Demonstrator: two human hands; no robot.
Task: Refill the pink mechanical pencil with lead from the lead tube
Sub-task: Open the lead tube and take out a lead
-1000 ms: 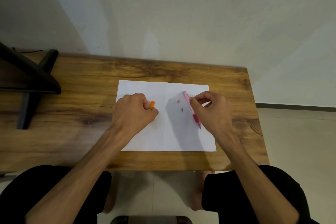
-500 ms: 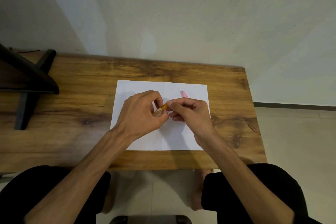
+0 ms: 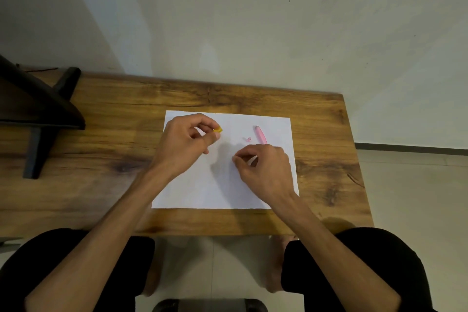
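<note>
An orange lead tube [image 3: 218,130] pokes out between the thumb and forefinger of my left hand [image 3: 187,144], held a little above the upper left of the white paper [image 3: 222,190]. The pink mechanical pencil [image 3: 260,134] lies on the paper's upper right, its lower end hidden behind my right hand [image 3: 264,172]. A small pink part [image 3: 247,139] lies just left of the pencil. My right hand rests on the paper with thumb and forefinger pinched together; nothing is visible in the pinch.
The paper lies on a wooden table [image 3: 101,159] set against a pale wall. A black stand [image 3: 38,114] occupies the table's left end. The table's right edge is close to the paper, with floor beyond it. My knees sit under the front edge.
Half a second ago both hands met at the tube. They have since parted: the left went up and left with the tube, the right came down and right, uncovering the pencil and the pink part.
</note>
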